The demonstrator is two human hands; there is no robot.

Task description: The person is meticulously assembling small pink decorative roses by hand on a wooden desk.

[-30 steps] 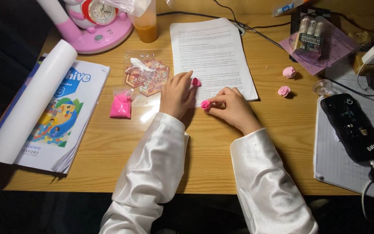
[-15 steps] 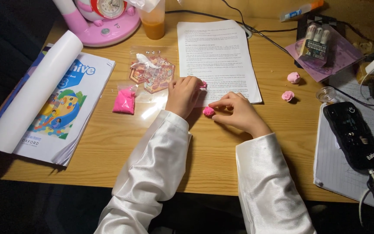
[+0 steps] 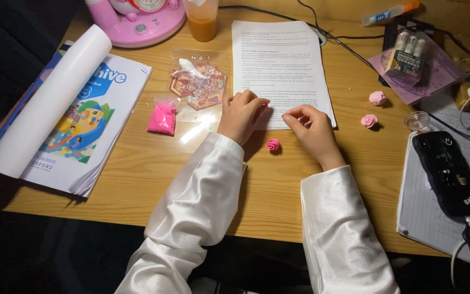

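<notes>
A: Resting on the wooden desk (image 3: 137, 179), which hand lies nearest the pink clay rose (image 3: 273, 145)?

B: Both lie near it. The left hand (image 3: 241, 114) sits just far-left of the rose, fingers curled loosely, holding nothing that can be seen. The right hand (image 3: 312, 129) sits just right of it, fingertips pinched together; whether a scrap of clay lies between them cannot be told. The rose lies free on the desk between the wrists.

A: And around them?

B: A printed sheet (image 3: 278, 65) lies just beyond the hands; two more clay roses (image 3: 369, 120) lie to the right; a pink clay packet (image 3: 162, 118) and an open book (image 3: 77, 120) lie to the left.
</notes>
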